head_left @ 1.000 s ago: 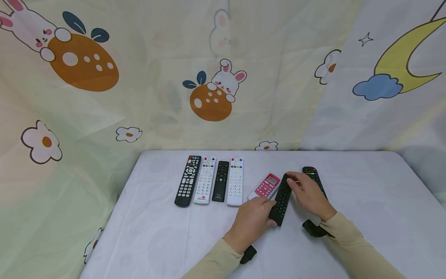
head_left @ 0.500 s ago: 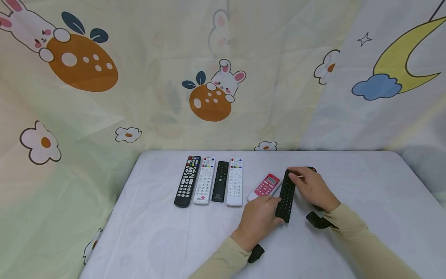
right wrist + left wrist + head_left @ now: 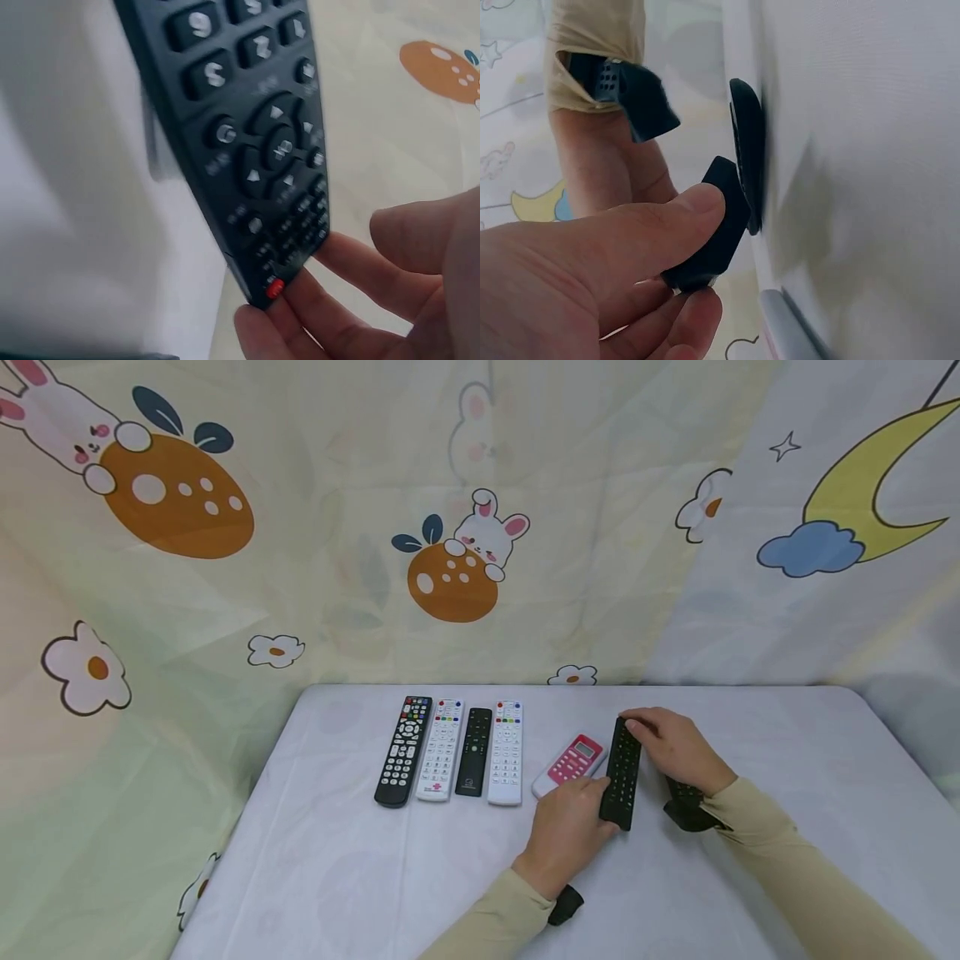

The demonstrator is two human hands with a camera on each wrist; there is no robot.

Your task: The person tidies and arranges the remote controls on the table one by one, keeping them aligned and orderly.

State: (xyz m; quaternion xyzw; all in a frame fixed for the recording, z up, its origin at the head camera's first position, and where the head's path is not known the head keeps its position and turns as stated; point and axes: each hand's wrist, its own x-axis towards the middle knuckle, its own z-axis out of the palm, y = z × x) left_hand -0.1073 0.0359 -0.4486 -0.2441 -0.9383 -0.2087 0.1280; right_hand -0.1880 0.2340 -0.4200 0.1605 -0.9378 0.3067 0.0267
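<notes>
A long black remote [image 3: 621, 772] lies on the white table [image 3: 337, 860], pointing away from me. My left hand [image 3: 596, 795] pinches its near end between thumb and fingers; the left wrist view shows that end [image 3: 709, 236] in the pinch. My right hand [image 3: 637, 728] grips its far end, and in the right wrist view the fingers [image 3: 300, 315] curl round the tip by a red button [image 3: 274, 287]. A pink-and-white remote [image 3: 570, 760] lies just left of it. A second black remote [image 3: 684, 793] is mostly hidden under my right wrist.
Four remotes lie side by side at the back left: black [image 3: 403, 750], white [image 3: 441, 750], small black [image 3: 475, 752], white [image 3: 507, 752]. A cartoon-printed cloth [image 3: 450, 527] hangs behind the table. Bare tabletop lies at the front left and far right.
Both hands carried the long black remote away from me and slightly right, turning it straighter. My right hand now covers most of the second black remote.
</notes>
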